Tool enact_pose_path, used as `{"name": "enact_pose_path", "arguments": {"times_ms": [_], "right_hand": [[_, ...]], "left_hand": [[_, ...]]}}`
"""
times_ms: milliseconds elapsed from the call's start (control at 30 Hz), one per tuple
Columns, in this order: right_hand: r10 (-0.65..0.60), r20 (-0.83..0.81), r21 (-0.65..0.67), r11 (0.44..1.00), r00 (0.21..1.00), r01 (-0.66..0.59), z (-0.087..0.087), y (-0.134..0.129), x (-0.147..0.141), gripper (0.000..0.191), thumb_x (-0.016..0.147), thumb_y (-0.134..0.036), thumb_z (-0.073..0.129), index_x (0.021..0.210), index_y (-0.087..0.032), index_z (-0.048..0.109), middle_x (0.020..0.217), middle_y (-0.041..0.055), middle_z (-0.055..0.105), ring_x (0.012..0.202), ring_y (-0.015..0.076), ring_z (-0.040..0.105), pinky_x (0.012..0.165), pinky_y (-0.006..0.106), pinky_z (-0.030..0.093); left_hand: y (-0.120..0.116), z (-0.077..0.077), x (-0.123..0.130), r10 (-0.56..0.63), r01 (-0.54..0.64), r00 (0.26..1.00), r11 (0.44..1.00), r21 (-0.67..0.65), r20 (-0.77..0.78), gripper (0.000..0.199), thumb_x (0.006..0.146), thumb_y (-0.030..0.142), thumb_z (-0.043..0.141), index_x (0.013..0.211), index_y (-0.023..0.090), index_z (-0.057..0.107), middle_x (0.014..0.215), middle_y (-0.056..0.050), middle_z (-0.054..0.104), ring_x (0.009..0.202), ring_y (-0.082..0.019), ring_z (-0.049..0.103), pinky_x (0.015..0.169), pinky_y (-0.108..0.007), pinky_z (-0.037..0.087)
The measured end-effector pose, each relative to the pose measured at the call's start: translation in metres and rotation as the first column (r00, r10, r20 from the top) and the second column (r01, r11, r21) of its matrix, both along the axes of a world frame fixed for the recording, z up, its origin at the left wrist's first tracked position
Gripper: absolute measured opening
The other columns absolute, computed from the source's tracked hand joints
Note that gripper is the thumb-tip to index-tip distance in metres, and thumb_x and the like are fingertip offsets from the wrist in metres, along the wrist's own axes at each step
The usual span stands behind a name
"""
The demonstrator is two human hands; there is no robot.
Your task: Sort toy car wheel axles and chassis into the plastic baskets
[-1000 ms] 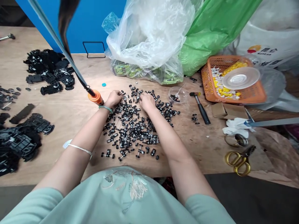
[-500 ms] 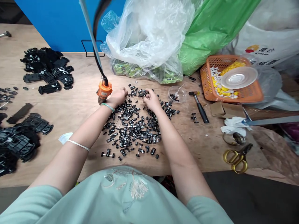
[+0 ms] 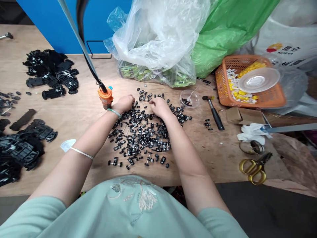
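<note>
Black wheel-and-axle parts (image 3: pixel 149 141): piled loosely on the counter (image 3: pixel 66 115), between the forearms. Left hand (image 3: pixel 125 103): fingers curled at the pile's far edge; grip indeterminate. Right hand (image 3: pixel 159 107): fingers bent; grip indeterminate. Orange tool (image 3: pixel 106 96): shifted, exposing blue disc (image 3: pixel 110 88).

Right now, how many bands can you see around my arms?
2: a green bangle around the left wrist and a white band around the left forearm. Sleeves could hide others.
</note>
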State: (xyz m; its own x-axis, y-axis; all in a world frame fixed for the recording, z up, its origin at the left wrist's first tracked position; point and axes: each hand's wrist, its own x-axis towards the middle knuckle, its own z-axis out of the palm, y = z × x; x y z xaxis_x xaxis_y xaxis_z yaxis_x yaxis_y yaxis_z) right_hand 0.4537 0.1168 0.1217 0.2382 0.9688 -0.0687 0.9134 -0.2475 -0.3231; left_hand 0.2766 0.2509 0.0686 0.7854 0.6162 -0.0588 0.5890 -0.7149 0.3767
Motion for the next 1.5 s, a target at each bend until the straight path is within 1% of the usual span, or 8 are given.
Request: {"name": "enact_pose_path", "arguments": {"times_ms": [133,267,400,667,867,1167,1367,1500], "right_hand": [[-0.058,0.082,-0.047,0.997,0.995,0.062,-0.015,0.027,-0.022,0.024,0.096,-0.019,0.057,0.111,-0.015,0.075,0.121,0.0163,0.075,0.114,0.0283,0.067,0.102,0.036,0.052],[-0.089,0.05,-0.127,0.987,0.995,0.094,-0.027,0.037,-0.025,0.016,0.087,-0.011,0.062,0.095,-0.017,0.075,0.107,0.013,0.077,0.101,0.0257,0.069,0.091,0.033,0.052],[-0.119,-0.195,0.002,0.993,0.974,0.121,-0.029,0.026,-0.011,0.01,0.083,-0.014,0.062,0.081,-0.019,0.07,0.084,0.0047,0.072,0.082,0.0209,0.066,0.085,0.032,0.053],[0.004,-0.5,0.327,0.927,0.866,0.185,-0.03,-0.015,-0.05,0.012,0.094,-0.027,0.057,0.094,-0.022,0.068,0.099,0.0062,0.071,0.092,0.0222,0.067,0.092,0.041,0.059],[0.249,-0.31,0.416,0.903,0.918,-0.105,-0.025,-0.017,-0.078,0.023,0.099,-0.023,0.059,0.116,-0.018,0.073,0.128,0.013,0.068,0.125,0.025,0.063,0.115,0.042,0.049],[-0.119,-0.083,0.17,0.977,0.989,0.131,-0.028,-0.02,0.061,0.039,0.088,-0.023,0.07,0.126,-0.017,0.069,0.134,0.0183,0.066,0.129,0.0366,0.059,0.116,0.057,0.044],[0.071,-0.101,0.306,0.951,0.992,-0.037,-0.024,-0.05,0.038,0.042,0.085,-0.009,0.053,0.123,-0.02,0.069,0.129,0.0134,0.069,0.126,0.0312,0.062,0.115,0.049,0.048],[0.115,-0.11,0.269,0.96,0.987,-0.081,-0.019,-0.064,0.007,0.041,0.089,-0.009,0.05,0.122,-0.022,0.071,0.134,0.0112,0.069,0.132,0.0299,0.059,0.12,0.053,0.043]], "left_hand": [[-0.005,0.002,0.0,0.353,-0.172,0.806,0.908,-0.383,0.474,0.009,0.087,0.018,0.064,0.08,0.016,0.068,0.081,-0.006,0.064,0.076,-0.018,0.06,0.072,-0.027,0.049],[-0.01,0.012,-0.007,0.708,0.099,0.488,0.535,-0.839,0.51,0.016,0.087,0.027,0.074,0.081,0.016,0.064,0.075,-0.001,0.061,0.062,-0.01,0.053,0.058,-0.02,0.044],[-0.015,0.019,-0.018,0.801,0.267,0.453,0.297,-0.917,0.391,0.017,0.093,0.03,0.072,0.087,0.016,0.064,0.085,-0.004,0.071,0.075,-0.011,0.067,0.074,-0.024,0.056],[-0.069,0.017,-0.008,0.822,0.301,0.491,0.151,-0.942,0.288,0.016,0.094,0.03,0.07,0.09,0.016,0.066,0.097,-0.011,0.078,0.097,-0.02,0.075,0.089,-0.032,0.061],[-0.073,0.018,-0.006,0.893,0.16,0.38,0.194,-0.968,0.241,0.021,0.094,0.028,0.068,0.079,0.017,0.061,0.074,-0.004,0.07,0.076,-0.016,0.071,0.072,-0.025,0.058],[-0.04,-0.001,-0.054,0.884,-0.056,0.204,0.44,-0.896,0.421,0.021,0.084,0.026,0.075,0.077,0.018,0.057,0.055,0.007,0.053,0.046,-0.008,0.049,0.048,-0.019,0.04],[-0.02,-0.013,-0.072,0.765,-0.267,0.403,0.623,-0.735,0.502,0.024,0.086,0.018,0.071,0.066,0.018,0.056,0.051,0.005,0.052,0.044,-0.007,0.045,0.045,-0.018,0.034],[-0.033,-0.001,-0.065,0.752,-0.08,0.475,0.555,-0.828,0.458,0.021,0.087,0.025,0.075,0.075,0.017,0.06,0.06,0.002,0.059,0.049,-0.01,0.056,0.048,-0.019,0.044]]}}
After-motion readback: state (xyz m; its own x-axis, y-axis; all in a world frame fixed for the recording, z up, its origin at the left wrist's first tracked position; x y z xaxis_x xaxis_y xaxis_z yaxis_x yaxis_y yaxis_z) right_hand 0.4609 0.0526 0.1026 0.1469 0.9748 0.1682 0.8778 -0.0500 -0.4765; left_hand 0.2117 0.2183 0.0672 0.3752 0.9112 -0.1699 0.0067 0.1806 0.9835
